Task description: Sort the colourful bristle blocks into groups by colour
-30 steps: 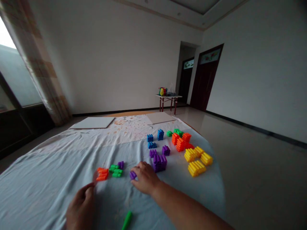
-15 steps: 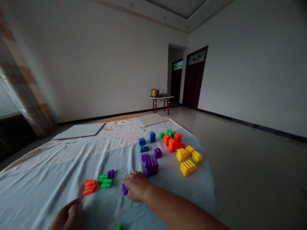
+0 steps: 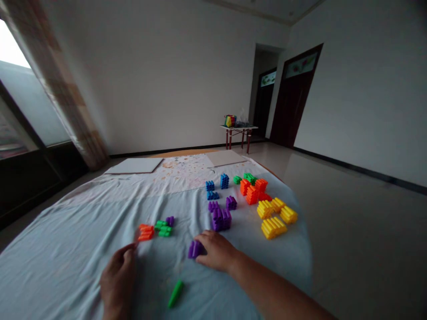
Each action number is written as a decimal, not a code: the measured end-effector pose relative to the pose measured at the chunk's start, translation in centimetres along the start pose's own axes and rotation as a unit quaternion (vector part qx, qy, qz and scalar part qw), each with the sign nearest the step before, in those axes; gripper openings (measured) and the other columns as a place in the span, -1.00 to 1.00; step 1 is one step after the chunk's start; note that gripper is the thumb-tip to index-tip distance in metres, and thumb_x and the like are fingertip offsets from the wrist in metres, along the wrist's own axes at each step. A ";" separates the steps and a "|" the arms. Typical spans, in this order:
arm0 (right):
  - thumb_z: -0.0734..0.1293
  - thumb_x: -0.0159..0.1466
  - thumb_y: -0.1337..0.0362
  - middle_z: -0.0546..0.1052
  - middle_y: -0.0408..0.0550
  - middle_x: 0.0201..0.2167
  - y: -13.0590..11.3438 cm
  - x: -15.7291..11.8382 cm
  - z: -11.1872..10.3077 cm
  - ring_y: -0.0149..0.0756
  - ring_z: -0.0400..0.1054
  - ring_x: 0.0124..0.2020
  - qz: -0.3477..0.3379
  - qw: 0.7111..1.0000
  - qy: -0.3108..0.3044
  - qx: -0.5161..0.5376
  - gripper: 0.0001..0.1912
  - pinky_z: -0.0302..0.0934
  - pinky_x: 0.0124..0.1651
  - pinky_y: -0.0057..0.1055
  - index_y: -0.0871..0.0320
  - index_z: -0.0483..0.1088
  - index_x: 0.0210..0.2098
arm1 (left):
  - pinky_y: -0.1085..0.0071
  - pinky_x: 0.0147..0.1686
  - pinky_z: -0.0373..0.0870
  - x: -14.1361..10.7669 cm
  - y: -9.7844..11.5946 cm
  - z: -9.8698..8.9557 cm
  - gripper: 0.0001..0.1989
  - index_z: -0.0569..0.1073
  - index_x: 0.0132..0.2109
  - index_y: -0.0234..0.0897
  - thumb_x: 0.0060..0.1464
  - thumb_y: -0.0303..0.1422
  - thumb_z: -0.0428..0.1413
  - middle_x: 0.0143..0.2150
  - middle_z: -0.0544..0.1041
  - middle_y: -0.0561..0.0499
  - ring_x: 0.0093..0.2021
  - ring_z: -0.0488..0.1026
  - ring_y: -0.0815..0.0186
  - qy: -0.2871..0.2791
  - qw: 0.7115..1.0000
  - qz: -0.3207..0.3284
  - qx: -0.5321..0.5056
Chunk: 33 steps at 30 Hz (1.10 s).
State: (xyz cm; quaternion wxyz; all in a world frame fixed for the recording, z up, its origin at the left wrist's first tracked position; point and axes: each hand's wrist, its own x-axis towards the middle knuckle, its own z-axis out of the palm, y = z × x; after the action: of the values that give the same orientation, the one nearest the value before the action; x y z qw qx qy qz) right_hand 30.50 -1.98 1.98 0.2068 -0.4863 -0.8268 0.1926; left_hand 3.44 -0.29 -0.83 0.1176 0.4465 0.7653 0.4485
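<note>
My right hand [image 3: 215,251] is closed on a small purple building block [image 3: 195,250], which rests on the cloth, fingers over its right side. My left hand [image 3: 118,275] is at the lower left, thumb and index finger pressed together; whatever may lie between them is hidden. Its fingertips are just below a joined orange block group [image 3: 146,232]. Beside that stand green blocks [image 3: 163,228] and a small purple block [image 3: 170,220]. A single green stick-shaped block [image 3: 175,294] lies between my hands, closer to me. Stacked purple blocks [image 3: 222,219] stand just beyond my right hand.
Yellow blocks [image 3: 273,227], orange blocks [image 3: 252,194], green blocks [image 3: 250,178] and blue blocks [image 3: 224,181] sit on the right of the cloth-covered table [image 3: 83,231]. Two flat boards [image 3: 135,165] lie at its far edge. A small table [image 3: 238,128] with bags stands behind.
The view has tilted down and turned left, bringing the whole green stick into sight. My right hand has shifted to the right side of the purple block, now showing more of it.
</note>
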 end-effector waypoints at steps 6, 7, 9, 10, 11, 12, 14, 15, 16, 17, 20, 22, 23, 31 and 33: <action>0.38 0.02 0.32 0.41 0.06 -0.02 0.1 -0.8 0.5 -0.20 0.25 0.06 0.010 0.998 0.030 0.061 -0.42 0.10 0.13 -0.36 0.19 0.30 0.06 | 0.38 -0.37 0.26 -0.8 1.3 -0.3 -0.62 0.49 -0.23 -0.22 -0.12 -0.15 -0.06 -0.38 0.52 -0.02 -0.33 0.42 0.21 -0.017 0.999 -0.038 -0.031; 0.38 0.02 0.32 0.40 0.07 -0.01 0.1 -0.8 0.6 -0.20 0.25 0.06 0.012 0.997 0.035 0.068 -0.40 0.10 0.14 -0.36 0.20 0.29 0.08 | 0.37 -0.37 0.25 -0.8 1.3 -0.3 -0.62 0.50 -0.23 -0.22 -0.12 -0.15 -0.06 -0.37 0.52 -0.03 -0.32 0.42 0.21 -0.016 0.999 -0.041 -0.031; 0.37 0.04 0.34 0.41 0.07 -0.03 0.1 -0.9 0.7 -0.20 0.26 0.04 0.016 0.996 0.046 0.076 -0.43 0.10 0.14 -0.36 0.22 0.31 0.06 | 0.37 -0.36 0.26 -0.8 1.2 -0.3 -0.62 0.50 -0.23 -0.23 -0.12 -0.16 -0.06 -0.36 0.53 -0.03 -0.32 0.42 0.20 -0.017 0.998 -0.040 -0.037; 0.36 0.05 0.35 0.42 0.06 -0.05 0.1 -1.0 0.8 -0.21 0.26 0.03 0.018 0.995 0.051 0.078 -0.47 0.11 0.13 -0.36 0.21 0.33 0.04 | 0.38 -0.36 0.26 -0.8 1.1 -0.3 -0.62 0.50 -0.23 -0.23 -0.12 -0.16 -0.05 -0.36 0.53 -0.03 -0.31 0.43 0.20 -0.017 0.998 -0.037 -0.040; 0.35 0.06 0.36 0.43 0.05 -0.07 0.1 -1.0 0.9 -0.22 0.27 0.02 0.020 0.995 0.056 0.081 -0.50 0.11 0.12 -0.37 0.20 0.35 0.02 | 0.38 -0.37 0.26 -0.8 0.9 -0.3 -0.61 0.50 -0.22 -0.23 -0.12 -0.15 -0.04 -0.36 0.53 -0.02 -0.31 0.42 0.20 -0.018 0.998 -0.036 -0.043; 0.34 0.06 0.36 0.44 0.04 -0.08 0.1 -1.0 1.0 -0.23 0.27 0.01 0.020 0.994 0.061 0.084 -0.53 0.12 0.11 -0.37 0.19 0.36 0.00 | 0.39 -0.39 0.26 -0.7 0.7 -0.2 -0.61 0.50 -0.21 -0.22 -0.12 -0.13 -0.04 -0.38 0.52 -0.01 -0.33 0.42 0.21 -0.022 0.998 -0.039 -0.044; 0.35 0.06 0.36 0.45 0.02 -0.09 0.2 -1.1 1.2 -0.23 0.27 0.00 0.016 0.993 0.068 0.092 -0.54 0.12 0.11 -0.37 0.19 0.38 -0.02 | 0.40 -0.45 0.24 -0.5 0.3 -0.2 -0.59 0.49 -0.18 -0.20 -0.10 -0.10 -0.04 -0.44 0.50 0.02 -0.39 0.41 0.22 -0.035 0.997 -0.055 -0.042; 0.36 0.05 0.36 0.45 0.02 -0.10 0.2 -1.1 1.2 -0.24 0.27 0.00 0.011 0.993 0.069 0.096 -0.53 0.12 0.11 -0.37 0.19 0.37 -0.01 | 0.40 -0.47 0.23 -0.4 0.2 -0.1 -0.58 0.48 -0.17 -0.19 -0.10 -0.09 -0.04 -0.47 0.49 0.03 -0.42 0.40 0.23 -0.042 0.996 -0.063 -0.037; 0.36 0.05 0.36 0.45 0.02 -0.10 0.3 -1.1 1.3 -0.24 0.27 0.00 0.005 0.993 0.069 0.099 -0.53 0.12 0.11 -0.37 0.19 0.37 -0.01 | 0.40 -0.48 0.23 -0.3 0.1 -0.1 -0.59 0.48 -0.17 -0.18 -0.09 -0.08 -0.04 -0.47 0.48 0.04 -0.43 0.40 0.23 -0.047 0.996 -0.066 -0.032; 0.36 0.06 0.35 0.45 0.02 -0.10 0.3 -1.2 1.2 -0.24 0.27 0.00 -0.003 0.992 0.070 0.102 -0.52 0.12 0.11 -0.37 0.19 0.36 0.00 | 0.40 -0.47 0.23 -0.2 0.1 -0.1 -0.59 0.48 -0.17 -0.17 -0.09 -0.08 -0.04 -0.46 0.49 0.05 -0.41 0.41 0.23 -0.048 0.996 -0.064 -0.030; 0.34 0.07 0.37 0.43 0.01 -0.06 0.1 -1.4 0.9 -0.27 0.25 0.02 -0.033 0.990 0.078 0.117 -0.49 0.09 0.14 -0.39 0.18 0.33 0.04 | 0.40 -0.43 0.26 -0.1 0.2 -0.2 -0.61 0.49 -0.20 -0.15 -0.11 -0.08 -0.03 -0.40 0.52 0.04 -0.35 0.43 0.21 -0.045 0.997 -0.055 -0.029; 0.33 0.06 0.38 0.41 0.02 -0.03 -0.3 -1.7 0.5 -0.28 0.23 0.04 -0.051 0.987 0.083 0.129 -0.44 0.08 0.16 -0.39 0.19 0.29 0.08 | 0.39 -0.44 0.26 0.0 0.3 -0.3 -0.60 0.49 -0.20 -0.13 -0.12 -0.06 -0.04 -0.39 0.52 0.04 -0.34 0.43 0.20 -0.049 0.997 -0.061 -0.018; 0.32 0.05 0.39 0.39 0.03 -0.01 -0.5 -1.8 0.3 -0.28 0.22 0.06 -0.059 0.985 0.085 0.136 -0.41 0.07 0.17 -0.39 0.19 0.27 0.10 | 0.38 -0.45 0.27 0.0 0.4 -0.3 -0.59 0.49 -0.19 -0.13 -0.11 -0.05 -0.04 -0.40 0.51 0.04 -0.35 0.43 0.19 -0.052 0.996 -0.065 -0.011; 0.28 0.02 0.45 0.31 0.04 0.03 -1.7 -3.0 -2.7 -0.24 0.22 0.04 -0.078 0.976 0.105 0.174 -0.33 0.22 0.04 -0.33 0.10 0.18 0.14 | 0.41 -0.55 0.29 -0.2 0.5 -0.5 -0.58 0.50 -0.19 -0.16 -0.10 -0.05 -0.04 -0.47 0.53 0.06 -0.43 0.45 0.20 -0.050 0.997 -0.061 -0.018; 0.28 0.04 0.45 0.31 0.03 0.03 -0.9 -3.0 -4.3 -0.23 0.22 0.05 -0.073 0.975 0.134 0.161 -0.36 0.21 0.04 -0.30 0.07 0.19 0.13 | 0.42 -0.59 0.28 -0.2 0.5 -0.4 -0.59 0.51 -0.22 -0.16 -0.09 -0.04 -0.05 -0.51 0.52 0.07 -0.47 0.44 0.21 -0.037 0.999 -0.038 -0.001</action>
State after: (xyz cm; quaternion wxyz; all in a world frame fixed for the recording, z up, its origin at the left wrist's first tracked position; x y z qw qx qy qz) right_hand 33.46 -4.53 5.60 0.4044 -0.4064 -0.7832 0.2406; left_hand 3.60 -0.61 -0.22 0.1630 0.4332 0.7766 0.4273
